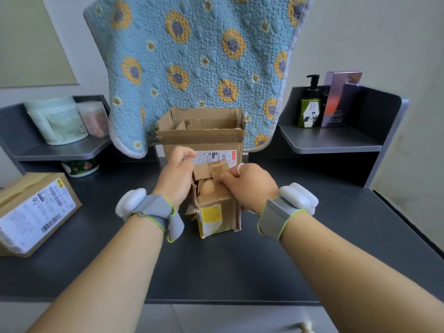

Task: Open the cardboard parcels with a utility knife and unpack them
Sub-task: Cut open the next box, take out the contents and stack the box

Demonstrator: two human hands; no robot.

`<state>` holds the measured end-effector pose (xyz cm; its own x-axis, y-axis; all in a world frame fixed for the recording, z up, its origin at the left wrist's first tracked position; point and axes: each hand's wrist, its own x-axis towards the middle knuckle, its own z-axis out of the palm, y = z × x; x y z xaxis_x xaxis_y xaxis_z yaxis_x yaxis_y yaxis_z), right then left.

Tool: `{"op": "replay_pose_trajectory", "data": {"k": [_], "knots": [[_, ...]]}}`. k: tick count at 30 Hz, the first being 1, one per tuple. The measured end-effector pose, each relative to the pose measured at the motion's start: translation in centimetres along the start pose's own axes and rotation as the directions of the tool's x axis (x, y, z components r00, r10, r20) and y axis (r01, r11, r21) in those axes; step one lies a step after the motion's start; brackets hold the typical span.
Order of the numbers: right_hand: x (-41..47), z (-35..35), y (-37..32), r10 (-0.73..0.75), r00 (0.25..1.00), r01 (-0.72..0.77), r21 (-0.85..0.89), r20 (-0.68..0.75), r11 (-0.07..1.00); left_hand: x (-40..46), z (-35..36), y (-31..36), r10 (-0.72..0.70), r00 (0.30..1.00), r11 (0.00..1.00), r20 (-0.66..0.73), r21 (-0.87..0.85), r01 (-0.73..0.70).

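A small cardboard parcel [219,212] with a torn yellow label stands upright on the dark desk [240,265] in the middle. Its top flaps are pulled apart, and an orange-tan object [208,187] shows inside. My left hand [176,175] grips the parcel's left top flap. My right hand [249,186] pinches the right top flap and steadies that side. Behind it stands a larger cardboard box [204,138] with its flaps open and a white shipping label. A sealed parcel [33,212] with a white label lies at the left. No utility knife is visible.
A blue quilted cloth with sunflowers [192,63] hangs behind the boxes. The left shelf holds tubs [60,121], with a floral bowl [80,167] under it. The right shelf carries a green pump bottle [310,109] and a purple carton [341,99]. The desk's front edge runs just below my forearms.
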<state>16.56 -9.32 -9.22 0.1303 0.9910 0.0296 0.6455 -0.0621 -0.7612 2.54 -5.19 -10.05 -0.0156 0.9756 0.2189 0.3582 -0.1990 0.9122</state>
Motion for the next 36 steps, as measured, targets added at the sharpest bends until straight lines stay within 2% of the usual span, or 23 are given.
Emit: {"op": "replay_pose_trajectory", "data": {"k": [2,6,8,13,16,19,21,23,25,28,30,34,35,36], "knots": [[-0.4,0.0,-0.3,-0.028,0.999,0.027,-0.054,-0.018,0.998,0.1,-0.3,-0.2,-0.023,1.0,0.997,0.008,-0.077,0.023],[-0.7,0.7,-1.3,-0.071,0.995,0.052,-0.252,-0.066,0.966,-0.2,-0.2,0.0,-0.01,1.0,0.992,0.01,-0.123,0.011],[-0.5,0.7,-1.6,-0.095,0.992,0.063,-0.322,-0.084,0.945,0.2,-0.4,-0.1,-0.008,1.0,0.995,0.008,-0.1,0.009],[-0.9,-0.2,-2.6,-0.127,0.992,0.11,-0.463,-0.007,0.879,0.6,-0.5,-0.6,0.009,1.0,1.0,-0.028,-0.016,-0.009],[-0.3,-1.5,-2.6,-0.018,0.995,-0.023,-0.397,-0.099,0.917,0.6,-0.5,-0.8,-0.005,1.0,1.0,-0.029,-0.011,0.005],[0.6,-2.2,-1.5,0.0,0.984,-0.049,-0.268,-0.179,0.962,0.7,-1.1,-0.6,-0.061,0.997,0.996,-0.036,-0.062,0.059],[0.5,-2.1,-0.6,0.009,0.975,-0.024,-0.067,-0.223,0.997,0.7,-1.4,-0.3,-0.09,0.996,0.995,-0.027,-0.053,0.089],[0.6,-1.9,0.5,0.031,0.973,0.005,0.154,-0.227,0.988,0.8,-1.7,0.1,-0.03,1.0,0.991,0.0,0.132,0.03],[1.1,-1.7,1.5,0.062,0.973,-0.001,0.267,-0.222,0.964,1.0,-1.9,0.7,0.081,0.99,0.909,0.112,0.398,-0.12],[1.7,-1.3,2.7,0.132,0.974,-0.053,0.381,-0.184,0.923,1.1,-2.2,1.1,0.031,0.946,0.663,0.322,0.702,-0.261],[1.9,-0.9,3.0,0.178,0.974,-0.109,0.401,-0.141,0.91,1.0,-2.3,1.2,-0.007,0.935,0.576,0.354,0.766,-0.286],[1.6,-0.2,2.8,0.256,0.966,-0.222,0.433,-0.022,0.874,1.4,-2.3,1.7,-0.016,0.941,0.514,0.338,0.81,-0.282],[1.6,-0.1,2.9,0.243,0.97,-0.218,0.399,-0.012,0.89,1.6,-2.1,1.9,-0.021,0.943,0.475,0.332,0.833,-0.283],[1.7,-0.1,3.0,0.196,0.98,-0.177,0.283,-0.041,0.943,1.6,-1.8,2.0,-0.035,0.943,0.439,0.331,0.853,-0.284]]}}
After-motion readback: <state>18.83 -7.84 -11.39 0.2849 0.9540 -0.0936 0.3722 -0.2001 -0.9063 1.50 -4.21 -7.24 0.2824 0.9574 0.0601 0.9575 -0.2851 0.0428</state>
